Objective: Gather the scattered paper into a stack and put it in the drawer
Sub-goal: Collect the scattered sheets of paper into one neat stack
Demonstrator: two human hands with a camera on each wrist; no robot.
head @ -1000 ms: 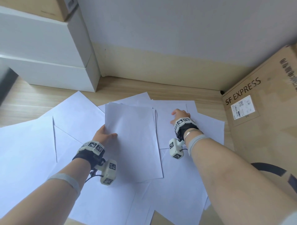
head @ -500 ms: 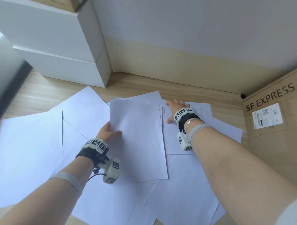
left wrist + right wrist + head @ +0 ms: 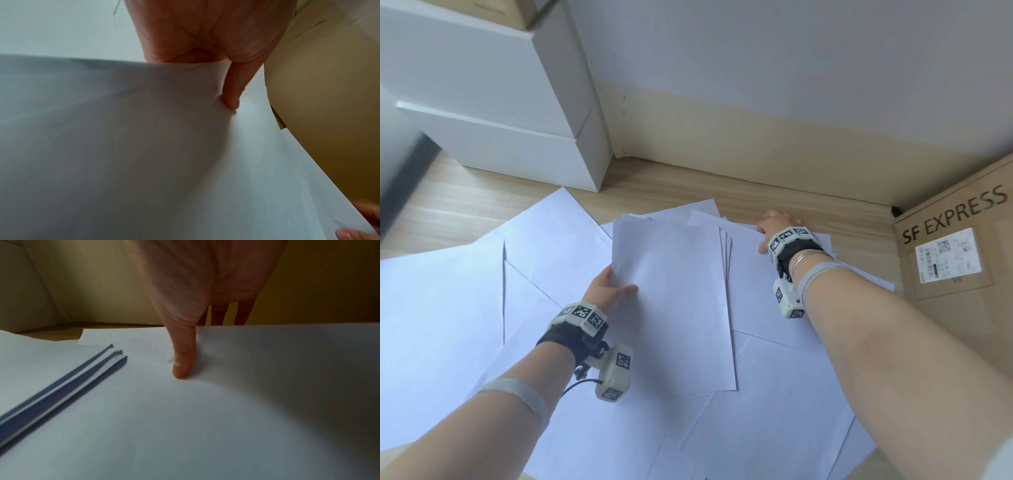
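White sheets of paper (image 3: 441, 325) lie scattered and overlapping on the wooden floor. My left hand (image 3: 616, 287) grips a small stack of sheets (image 3: 674, 308) at its left edge, thumb (image 3: 232, 97) on top and fingers hidden underneath. The stack's right edges (image 3: 61, 386) fan out slightly. To the right, my right hand (image 3: 770, 226) holds the far edge of a single sheet (image 3: 763, 294). Its thumb (image 3: 183, 366) presses on top and its fingers reach behind the edge. The white drawer unit (image 3: 500, 102) stands at the back left, its drawers closed.
A large cardboard box marked SF EXPRESS (image 3: 955, 274) stands close on the right. The wall and skirting (image 3: 756, 144) run along the back. Bare wooden floor (image 3: 448, 205) shows between the drawer unit and the papers. A brown box (image 3: 524, 10) sits on the drawer unit.
My right hand has slid away from me across the sheet to its far edge. My left hand keeps its grip on the stack, almost still.
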